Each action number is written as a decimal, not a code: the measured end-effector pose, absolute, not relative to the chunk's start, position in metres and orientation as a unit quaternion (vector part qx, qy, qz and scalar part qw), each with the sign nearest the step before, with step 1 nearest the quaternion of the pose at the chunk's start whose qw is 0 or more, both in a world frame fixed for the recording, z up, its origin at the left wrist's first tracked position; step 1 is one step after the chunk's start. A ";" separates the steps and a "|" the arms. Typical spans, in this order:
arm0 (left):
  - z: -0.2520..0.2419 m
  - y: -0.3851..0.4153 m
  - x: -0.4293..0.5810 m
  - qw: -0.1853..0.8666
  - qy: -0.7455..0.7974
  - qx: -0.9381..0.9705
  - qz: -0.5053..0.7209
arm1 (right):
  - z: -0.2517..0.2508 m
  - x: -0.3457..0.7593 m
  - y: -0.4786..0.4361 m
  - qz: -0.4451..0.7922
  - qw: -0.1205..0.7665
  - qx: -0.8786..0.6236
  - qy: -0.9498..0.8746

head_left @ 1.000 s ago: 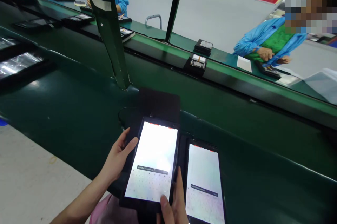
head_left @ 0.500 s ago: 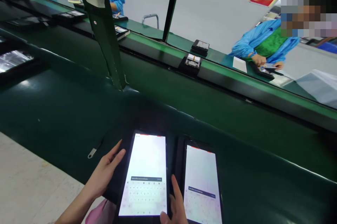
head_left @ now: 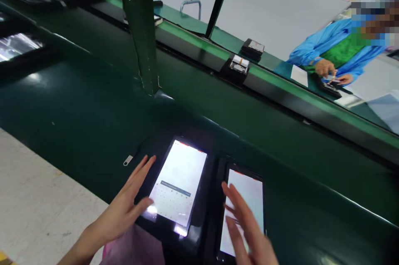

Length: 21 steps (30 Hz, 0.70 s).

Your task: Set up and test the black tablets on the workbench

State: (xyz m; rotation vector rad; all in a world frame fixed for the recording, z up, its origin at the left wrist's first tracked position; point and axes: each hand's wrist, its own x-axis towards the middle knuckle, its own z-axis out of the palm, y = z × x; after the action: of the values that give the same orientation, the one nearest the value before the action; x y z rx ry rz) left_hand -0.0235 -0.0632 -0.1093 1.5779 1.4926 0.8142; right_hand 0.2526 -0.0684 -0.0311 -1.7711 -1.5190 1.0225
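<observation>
In the head view, a tablet with a lit white screen lies slanted on the dark green bench. A dark message bar crosses its screen above a faint keyboard. My left hand is open at its left side, fingers stretched out and the thumb at the lower left corner. To the right, a second lit tablet lies on the bench. Over it is my right hand, open with fingers apart, hiding part of the screen. I cannot tell whether the fingers touch the glass.
A small silver tab with a hole lies left of the tablets. Behind them runs a raised green ledge with a green post. Opened devices sit up there. Across it, a person in a blue coat works on a device.
The left tablet has turned clockwise and now lies farther from me. My right hand has moved from its right edge to over the second tablet. The view has shifted too.
</observation>
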 end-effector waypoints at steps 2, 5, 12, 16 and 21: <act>-0.114 -0.074 -0.025 0.417 0.569 0.652 0.278 | -0.021 0.255 -0.022 0.346 0.245 -0.597 -0.681; -0.125 -0.089 -0.015 0.352 0.570 0.688 0.280 | -0.032 0.234 0.059 0.264 0.226 -0.519 -0.781; -0.133 -0.099 0.015 0.163 0.570 0.727 0.346 | -0.086 0.174 0.155 0.260 0.181 -0.495 -0.809; -0.128 -0.095 0.021 0.161 0.598 0.716 0.323 | -0.084 0.177 0.150 0.298 0.164 -0.475 -0.811; -0.130 -0.093 0.023 0.200 0.607 0.704 0.312 | -0.076 0.185 0.148 0.327 0.160 -0.476 -0.800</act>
State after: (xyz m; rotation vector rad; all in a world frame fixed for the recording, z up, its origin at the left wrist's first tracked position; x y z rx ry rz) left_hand 0.0233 -0.0929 -0.1302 1.9670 1.6964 0.8716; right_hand 0.1852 0.1479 -0.0756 -1.3600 -2.2865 0.9355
